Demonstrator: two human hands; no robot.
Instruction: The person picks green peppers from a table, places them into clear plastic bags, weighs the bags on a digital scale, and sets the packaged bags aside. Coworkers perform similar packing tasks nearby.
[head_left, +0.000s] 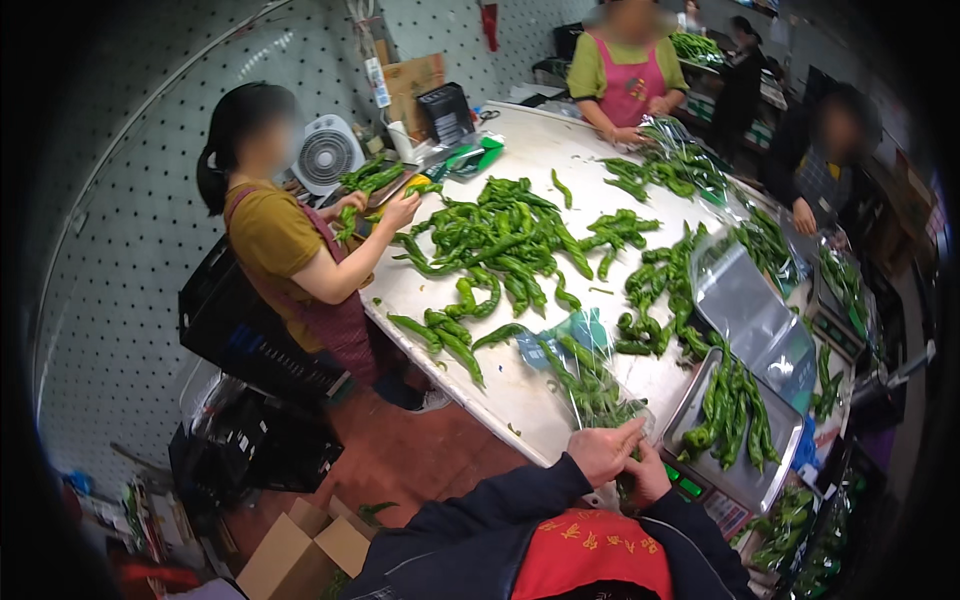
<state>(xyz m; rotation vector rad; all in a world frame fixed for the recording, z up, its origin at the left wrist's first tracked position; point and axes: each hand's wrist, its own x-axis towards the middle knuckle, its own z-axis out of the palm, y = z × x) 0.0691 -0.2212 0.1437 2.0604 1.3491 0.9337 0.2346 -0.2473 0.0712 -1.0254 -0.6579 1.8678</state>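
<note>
My left hand (604, 455) and my right hand (646, 474) are together at the table's near edge. Both grip the near end of a clear plastic bag (592, 375) of long green peppers, which stretches away from me over the tabletop. The bag's far end has a teal printed part. My fingers partly cover what is inside the near end. Just right of my right hand is a digital scale with a steel pan (784, 457), and several long green peppers (731, 416) lie in the pan. A clear bag (750, 307) leans behind the pan.
A large pile of green peppers (487, 232) covers the middle of the white table (540, 135). At the left a person (292, 255) holds peppers; two others stand at the far side and right. Black crates (240, 322) and an open cardboard box (289, 555) are on the left.
</note>
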